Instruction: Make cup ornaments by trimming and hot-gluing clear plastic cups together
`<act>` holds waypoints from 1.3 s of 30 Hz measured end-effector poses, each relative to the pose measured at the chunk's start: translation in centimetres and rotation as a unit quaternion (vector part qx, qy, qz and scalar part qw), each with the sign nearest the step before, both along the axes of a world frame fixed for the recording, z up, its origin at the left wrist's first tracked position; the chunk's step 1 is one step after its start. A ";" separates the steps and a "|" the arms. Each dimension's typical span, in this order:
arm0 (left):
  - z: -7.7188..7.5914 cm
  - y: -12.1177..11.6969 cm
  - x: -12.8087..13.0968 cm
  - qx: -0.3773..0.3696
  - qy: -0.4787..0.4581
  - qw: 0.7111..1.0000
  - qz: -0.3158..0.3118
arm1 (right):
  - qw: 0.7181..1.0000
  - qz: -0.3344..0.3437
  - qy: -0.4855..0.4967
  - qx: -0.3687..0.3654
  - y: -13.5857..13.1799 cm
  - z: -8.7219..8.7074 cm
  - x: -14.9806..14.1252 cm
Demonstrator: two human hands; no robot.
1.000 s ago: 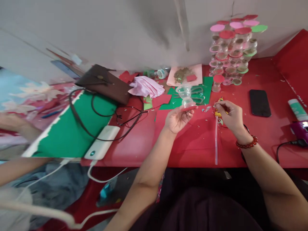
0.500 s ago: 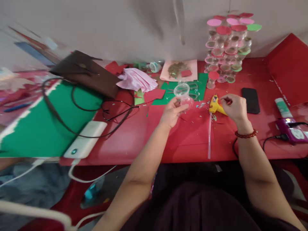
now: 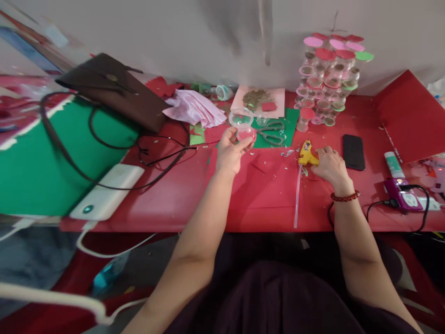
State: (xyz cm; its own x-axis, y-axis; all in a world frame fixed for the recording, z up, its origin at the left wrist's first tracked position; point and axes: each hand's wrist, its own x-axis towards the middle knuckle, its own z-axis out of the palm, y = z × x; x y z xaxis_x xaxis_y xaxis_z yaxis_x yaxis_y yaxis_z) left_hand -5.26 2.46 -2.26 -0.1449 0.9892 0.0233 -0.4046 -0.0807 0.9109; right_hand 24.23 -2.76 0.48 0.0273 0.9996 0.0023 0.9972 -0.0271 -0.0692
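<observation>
My left hand [image 3: 230, 154] pinches a clear plastic piece shaped like two small cups [image 3: 241, 119] joined end to end, held above the red table. The upper cup's wide rim faces up and the lower part looks pinkish. My right hand [image 3: 330, 166] is closed over the handle of a yellow hot glue gun [image 3: 306, 154], which lies on the table. A long clear glue stick [image 3: 297, 199] sticks out of the gun's back end. Under my right palm the handle is hidden.
Scissors [image 3: 273, 134] lie on green paper behind my left hand. At the back right stands a stack of clear cups [image 3: 323, 83] with coloured discs. A phone [image 3: 353, 152], purple power adapter [image 3: 403, 194], brown bag [image 3: 118, 93] and white power strip [image 3: 107, 195] surround the work area.
My right hand has lowered from above the glue gun onto its handle. My left hand has shifted left with the joined cups. The whole view has moved a little.
</observation>
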 end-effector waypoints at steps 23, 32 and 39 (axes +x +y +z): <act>-2.2 -0.2 3.3 0.038 0.112 0.992 -0.033 | 0.738 0.006 0.674 0.049 1.5 -0.3 -1.7; -1.9 -1.0 3.5 0.040 0.113 0.991 -0.055 | 0.717 -0.006 0.696 0.029 0.7 -0.5 -3.2; -2.4 -0.6 2.9 0.104 0.226 0.968 -0.021 | 0.672 0.012 0.740 0.019 -0.2 -0.1 -4.0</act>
